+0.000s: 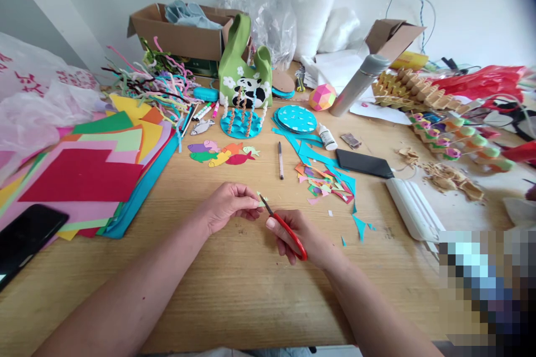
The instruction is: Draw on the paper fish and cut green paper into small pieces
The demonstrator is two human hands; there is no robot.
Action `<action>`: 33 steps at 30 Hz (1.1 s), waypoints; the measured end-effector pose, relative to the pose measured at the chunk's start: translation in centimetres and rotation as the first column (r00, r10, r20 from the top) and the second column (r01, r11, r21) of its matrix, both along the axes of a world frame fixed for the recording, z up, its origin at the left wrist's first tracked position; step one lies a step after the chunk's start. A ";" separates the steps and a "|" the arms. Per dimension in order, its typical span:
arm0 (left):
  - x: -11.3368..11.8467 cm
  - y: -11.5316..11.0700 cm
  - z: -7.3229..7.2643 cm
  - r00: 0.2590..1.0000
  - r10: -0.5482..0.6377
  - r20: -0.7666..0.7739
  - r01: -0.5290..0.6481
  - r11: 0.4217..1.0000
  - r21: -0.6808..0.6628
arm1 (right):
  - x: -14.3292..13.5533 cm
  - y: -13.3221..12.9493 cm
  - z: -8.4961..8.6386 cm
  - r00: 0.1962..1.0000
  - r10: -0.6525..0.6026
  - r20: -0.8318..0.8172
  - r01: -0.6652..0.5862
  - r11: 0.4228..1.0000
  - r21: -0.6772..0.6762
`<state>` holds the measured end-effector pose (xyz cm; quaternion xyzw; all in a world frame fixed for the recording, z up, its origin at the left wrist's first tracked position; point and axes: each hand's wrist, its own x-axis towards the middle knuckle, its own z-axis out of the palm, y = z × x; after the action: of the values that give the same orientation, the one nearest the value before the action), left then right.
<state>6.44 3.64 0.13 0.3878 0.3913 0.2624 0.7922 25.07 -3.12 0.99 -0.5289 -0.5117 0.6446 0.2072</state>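
Between the thumb and fingers of my left hand (234,206) is a small piece of pale green paper (261,198), partly hidden by the fingertips. My right hand (293,231) is closed round red-handled scissors (288,230), whose blades point up and left and meet the paper. Beyond my hands lie several colourful paper fish (224,154) in a loose group. A pen (280,160) rests upright in view, just past the scissors. Paper scraps (324,183) in mixed colours are scattered to the right, with blue offcuts (310,152) among them.
Coloured sheets (79,175) are stacked at left near a black phone (31,240). Blue discs (295,119), a glue bottle (327,137), a grey flask (358,86) and a green panda bag (246,70) stand farther back. A black slab (364,163) and a white device (414,209) lie at right.
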 end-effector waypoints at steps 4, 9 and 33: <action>0.6 -0.4 0.0 0.993 0.109 0.034 -0.108 0.994 -0.029 | -0.2 -0.1 -0.1 1.000 -0.008 -0.027 0.009 0.999 0.033; 1.9 -1.7 0.0 0.958 0.260 0.123 -0.248 0.964 -0.099 | -0.4 -0.2 -0.3 0.998 -0.030 -0.063 0.033 0.998 0.055; 3.7 -3.9 -0.2 0.844 0.521 0.129 -0.503 0.851 -0.151 | -0.7 -0.3 -0.3 0.999 -0.049 -0.003 0.049 0.996 0.072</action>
<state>10.11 -0.24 -0.09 0.2012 0.4278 0.4733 0.7433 24.40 -3.37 0.72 -0.5332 -0.5214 0.6207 0.2421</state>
